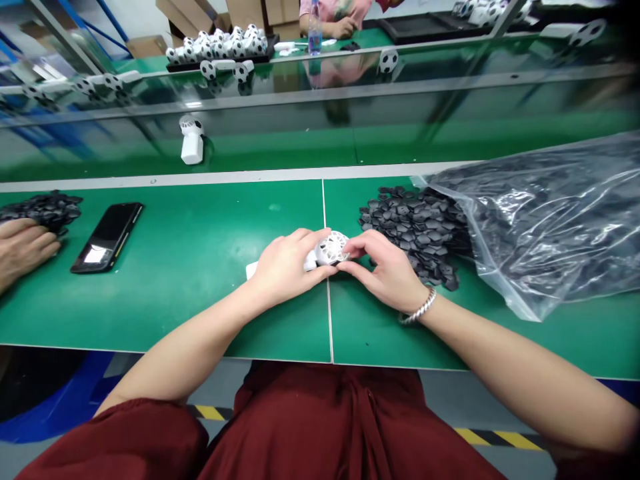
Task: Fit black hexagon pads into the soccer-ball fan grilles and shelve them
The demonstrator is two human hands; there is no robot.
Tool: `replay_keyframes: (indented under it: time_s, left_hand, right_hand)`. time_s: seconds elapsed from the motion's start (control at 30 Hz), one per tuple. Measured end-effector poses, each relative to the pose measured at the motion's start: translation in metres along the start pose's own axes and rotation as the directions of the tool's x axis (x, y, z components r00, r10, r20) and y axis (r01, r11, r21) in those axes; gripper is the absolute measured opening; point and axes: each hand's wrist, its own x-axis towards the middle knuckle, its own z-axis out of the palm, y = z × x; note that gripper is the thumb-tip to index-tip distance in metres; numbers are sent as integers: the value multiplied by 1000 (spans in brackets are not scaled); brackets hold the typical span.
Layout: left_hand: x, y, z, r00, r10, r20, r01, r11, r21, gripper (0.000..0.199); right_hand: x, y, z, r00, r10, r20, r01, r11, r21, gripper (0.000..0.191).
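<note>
Green counter (150, 287), split by a pale seam running from front edge to back edge. Behind its back edge, a glossy green strip (300, 143) carries one white piece with a ball-shaped head (191, 141), toward the left. Farther off: a tray of black-and-white balls (225, 45), a clear bottle (315, 30), a person in pink (335, 10).

Worker in dark red at the front edge. White piece with a round openwork head (331, 247) is at the seam, about midway between front and back edges; whether it rests on the counter or is held just above, cannot tell. Left hand (287, 263) curled round it, thumb and fingers closed on the handle side. Right hand (385, 270) half curled, thumb and forefinger nearly together at the head's right rim; cannot tell if a small part sits between them. Twisted bracelet (419, 310) on that wrist.

Just beyond the right hand, a heap of black pieces (405, 223) spills from a clear plastic bag (550, 227) reaching the right edge. Toward the left edge, a black phone (107, 237), then a co-worker's hand (25, 250) at a second dark heap (43, 205).
</note>
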Motion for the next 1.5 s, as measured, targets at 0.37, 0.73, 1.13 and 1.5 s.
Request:
replay_keyframes:
  time_s: [0.37,0.73,1.13,1.5]
  left_hand:
    - [1,-1,-2,1000,-26,9,26,999,-27,56]
    - [1,-1,-1,1000,-7,3,7,1000,-21,55]
    - [2,0,-5,998,-47,40,50,995,-82,52]
    - [5,-9,-6,1000,20,-11,-20,1000,7,51]
  right_hand:
    - [0,5,2,979,192,69,-197,977,79,45]
    - [0,7,3,978,192,81,-202,969,140,42]
    - [10,7,-10,976,205,70,-211,973,95,31]
    - [7,32,-51,885,348,308,-192,877,-440,4]
